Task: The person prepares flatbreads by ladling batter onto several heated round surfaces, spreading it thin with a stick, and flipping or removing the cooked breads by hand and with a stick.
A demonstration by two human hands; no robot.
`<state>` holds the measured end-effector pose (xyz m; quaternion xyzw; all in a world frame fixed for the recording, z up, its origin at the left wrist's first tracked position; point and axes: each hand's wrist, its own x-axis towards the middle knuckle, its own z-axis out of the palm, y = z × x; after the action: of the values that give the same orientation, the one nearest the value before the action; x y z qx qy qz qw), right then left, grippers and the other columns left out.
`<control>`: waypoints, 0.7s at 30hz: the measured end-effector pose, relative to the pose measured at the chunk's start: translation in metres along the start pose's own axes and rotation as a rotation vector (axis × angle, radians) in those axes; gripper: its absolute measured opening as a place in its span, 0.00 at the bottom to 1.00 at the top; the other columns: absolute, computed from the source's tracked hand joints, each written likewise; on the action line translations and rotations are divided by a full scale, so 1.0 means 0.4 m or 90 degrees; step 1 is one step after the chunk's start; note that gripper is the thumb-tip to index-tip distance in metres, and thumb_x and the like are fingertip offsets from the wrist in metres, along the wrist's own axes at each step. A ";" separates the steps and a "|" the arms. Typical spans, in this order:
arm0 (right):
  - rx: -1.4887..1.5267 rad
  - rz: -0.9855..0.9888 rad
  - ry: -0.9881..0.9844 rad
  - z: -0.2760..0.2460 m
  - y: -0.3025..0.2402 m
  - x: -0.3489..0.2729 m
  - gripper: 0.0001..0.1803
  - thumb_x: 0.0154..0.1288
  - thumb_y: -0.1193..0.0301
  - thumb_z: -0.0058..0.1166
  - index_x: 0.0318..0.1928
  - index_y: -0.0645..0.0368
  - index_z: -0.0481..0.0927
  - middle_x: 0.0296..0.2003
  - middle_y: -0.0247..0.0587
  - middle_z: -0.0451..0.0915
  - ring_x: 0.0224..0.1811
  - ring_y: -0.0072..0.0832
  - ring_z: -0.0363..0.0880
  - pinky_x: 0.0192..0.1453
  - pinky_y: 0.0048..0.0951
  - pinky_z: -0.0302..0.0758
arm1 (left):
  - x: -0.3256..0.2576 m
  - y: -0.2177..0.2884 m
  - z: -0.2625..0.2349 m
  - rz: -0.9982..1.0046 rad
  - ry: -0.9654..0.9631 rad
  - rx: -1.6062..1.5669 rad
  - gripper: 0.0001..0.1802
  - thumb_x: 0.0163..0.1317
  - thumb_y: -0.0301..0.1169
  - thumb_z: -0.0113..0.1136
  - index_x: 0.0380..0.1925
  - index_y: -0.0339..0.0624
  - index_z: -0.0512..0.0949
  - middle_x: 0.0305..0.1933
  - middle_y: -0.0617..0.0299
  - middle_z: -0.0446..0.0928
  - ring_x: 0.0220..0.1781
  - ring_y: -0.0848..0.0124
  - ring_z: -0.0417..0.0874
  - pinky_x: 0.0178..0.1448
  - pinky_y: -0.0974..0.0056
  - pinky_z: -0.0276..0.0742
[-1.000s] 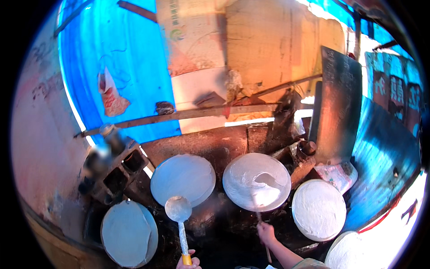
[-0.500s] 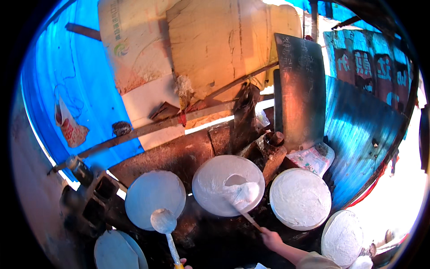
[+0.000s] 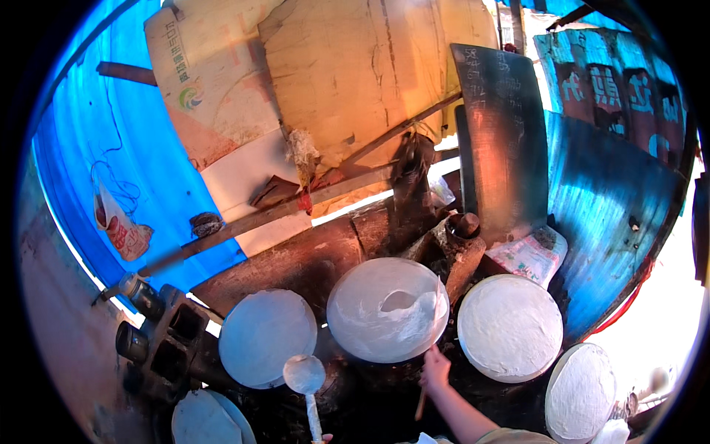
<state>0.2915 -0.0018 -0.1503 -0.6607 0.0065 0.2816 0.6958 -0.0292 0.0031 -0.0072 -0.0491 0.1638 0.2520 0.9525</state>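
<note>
In my right hand [image 3: 436, 368] is a thin flat spatula [image 3: 436, 307] with a wooden handle, its fingers closed around it. The blade points up along the right side of the middle round griddle [image 3: 355, 337]. White batter [image 3: 414, 322] coats that griddle unevenly, around a darker bare-looking patch. My left hand [image 3: 328, 438] shows only as a sliver at the lower edge, on the handle of a long ladle [image 3: 304, 374]. The ladle's batter-smeared round bowl is near the lower right rim of the left griddle [image 3: 268, 339], which has a smooth pale surface.
A white-coated griddle [image 3: 510, 328] sits right of the middle one, another [image 3: 580, 392] at far right. Pale discs [image 3: 211, 419] lie lower left beside hollow blocks [image 3: 177, 333]. Behind stand a stovepipe-like cylinder [image 3: 464, 226], a printed bag [image 3: 529, 255] and a dark board [image 3: 506, 140].
The spatula has swung from the middle griddle's lower centre to its right side, turning upright. The thick batter mound there is now spread thinner. The whole view has shifted slightly.
</note>
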 end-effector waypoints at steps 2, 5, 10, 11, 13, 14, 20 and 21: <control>0.047 0.080 -0.051 0.076 0.018 -0.052 0.21 0.65 0.63 0.44 0.59 0.42 0.66 0.11 0.26 0.55 0.08 0.17 0.54 0.11 0.21 0.56 | 0.014 -0.004 -0.001 -0.024 0.002 -0.005 0.26 0.57 0.16 0.40 0.58 0.41 0.59 0.35 0.59 0.62 0.19 0.81 0.62 0.18 0.81 0.63; 0.056 0.114 -0.141 0.104 -0.048 -0.012 0.20 0.65 0.64 0.44 0.57 0.45 0.68 0.11 0.25 0.55 0.09 0.17 0.54 0.12 0.19 0.56 | 0.026 -0.013 -0.005 -0.024 -0.022 0.012 0.26 0.57 0.17 0.41 0.58 0.41 0.59 0.35 0.59 0.63 0.19 0.81 0.62 0.19 0.81 0.63; 0.068 0.070 -0.096 0.012 -0.030 0.008 0.21 0.65 0.60 0.44 0.58 0.46 0.66 0.12 0.27 0.58 0.09 0.18 0.57 0.12 0.19 0.58 | 0.010 -0.014 -0.024 0.002 -0.064 0.024 0.27 0.58 0.17 0.42 0.59 0.42 0.58 0.35 0.59 0.63 0.19 0.82 0.62 0.19 0.83 0.62; 0.006 0.045 -0.049 0.023 -0.016 -0.040 0.22 0.65 0.60 0.43 0.59 0.46 0.65 0.12 0.27 0.58 0.09 0.19 0.57 0.12 0.19 0.58 | 0.010 -0.019 -0.030 0.005 -0.078 0.022 0.27 0.58 0.17 0.42 0.59 0.42 0.58 0.35 0.59 0.63 0.20 0.83 0.62 0.19 0.83 0.62; 0.082 0.145 -0.101 0.074 0.014 -0.097 0.24 0.65 0.60 0.43 0.61 0.45 0.62 0.13 0.30 0.58 0.10 0.21 0.56 0.13 0.23 0.58 | 0.017 -0.021 -0.016 -0.011 -0.051 0.023 0.27 0.58 0.17 0.42 0.59 0.42 0.58 0.34 0.59 0.63 0.19 0.83 0.61 0.19 0.83 0.61; 0.081 0.147 -0.138 0.089 0.010 -0.082 0.23 0.64 0.61 0.43 0.60 0.45 0.64 0.13 0.30 0.58 0.10 0.21 0.56 0.13 0.24 0.58 | 0.019 -0.022 -0.009 -0.019 -0.035 0.023 0.27 0.58 0.16 0.42 0.59 0.42 0.58 0.34 0.59 0.63 0.19 0.83 0.61 0.19 0.83 0.61; 0.010 0.083 -0.163 -0.011 -0.086 0.157 0.12 0.62 0.64 0.48 0.45 0.50 0.73 0.12 0.28 0.59 0.09 0.20 0.55 0.11 0.21 0.55 | 0.017 -0.018 -0.012 -0.018 -0.033 0.105 0.28 0.56 0.16 0.43 0.59 0.44 0.58 0.32 0.60 0.63 0.17 0.83 0.59 0.16 0.84 0.57; 0.051 0.074 -0.168 -0.059 -0.085 0.172 0.09 0.61 0.64 0.49 0.40 0.51 0.74 0.12 0.28 0.60 0.08 0.20 0.55 0.11 0.21 0.54 | 0.013 -0.017 -0.006 -0.013 -0.034 0.130 0.28 0.56 0.15 0.43 0.59 0.44 0.58 0.31 0.60 0.62 0.17 0.83 0.59 0.16 0.84 0.56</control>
<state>0.3715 0.0041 -0.1482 -0.5881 -0.0356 0.4052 0.6991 -0.0223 -0.0011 -0.0112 0.0532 0.1627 0.2255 0.9591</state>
